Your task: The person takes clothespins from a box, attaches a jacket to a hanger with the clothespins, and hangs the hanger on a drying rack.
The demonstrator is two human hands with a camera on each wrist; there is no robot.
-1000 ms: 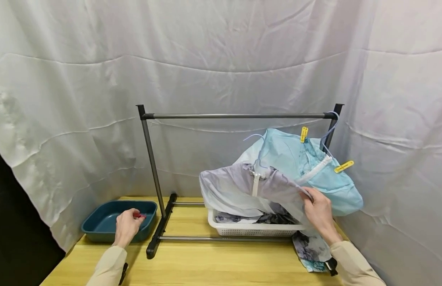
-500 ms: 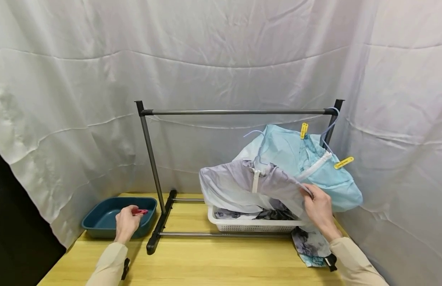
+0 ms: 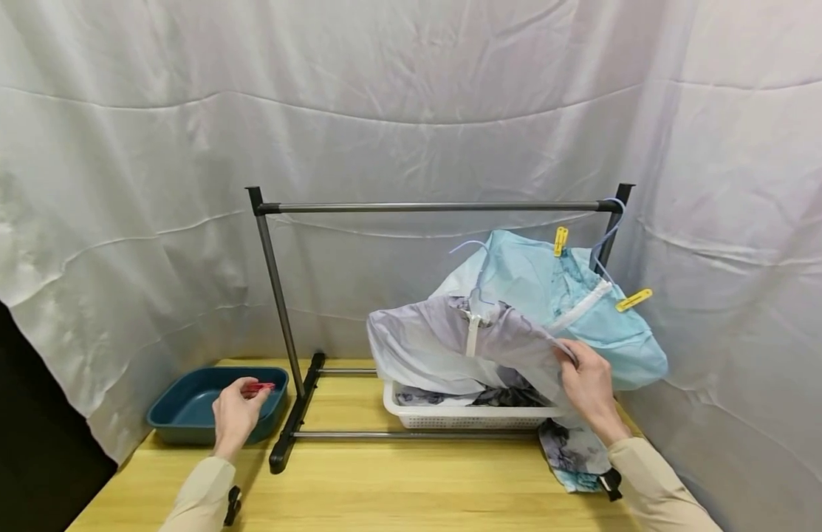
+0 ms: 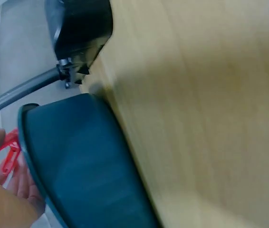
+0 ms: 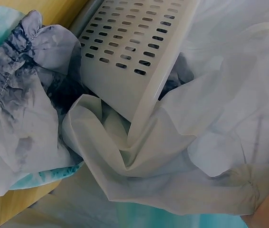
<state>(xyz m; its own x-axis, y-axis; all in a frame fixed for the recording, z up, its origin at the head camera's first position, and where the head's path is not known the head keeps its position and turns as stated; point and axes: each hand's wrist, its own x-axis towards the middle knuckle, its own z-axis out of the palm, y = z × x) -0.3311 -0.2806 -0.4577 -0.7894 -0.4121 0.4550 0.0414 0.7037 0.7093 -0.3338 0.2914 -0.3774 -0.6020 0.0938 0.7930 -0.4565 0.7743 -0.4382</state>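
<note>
Now | left hand point(image 3: 234, 414) fingers pinch red clothespin point(image 3: 258, 386) over teal tray point(image 3: 185, 428), long axis pointing right toward rack | right hand point(image 3: 586, 388) fingers grip grey jacket point(image 3: 430, 343) hem above white basket point(image 3: 464, 421) | jacket well right of clothespin, right hand nearer.

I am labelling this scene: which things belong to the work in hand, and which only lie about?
In hand:
left hand pinching red clip
right hand holding grey garment
rack

Lying about:
teal tray
white basket
blue garment
yellow clips
</note>
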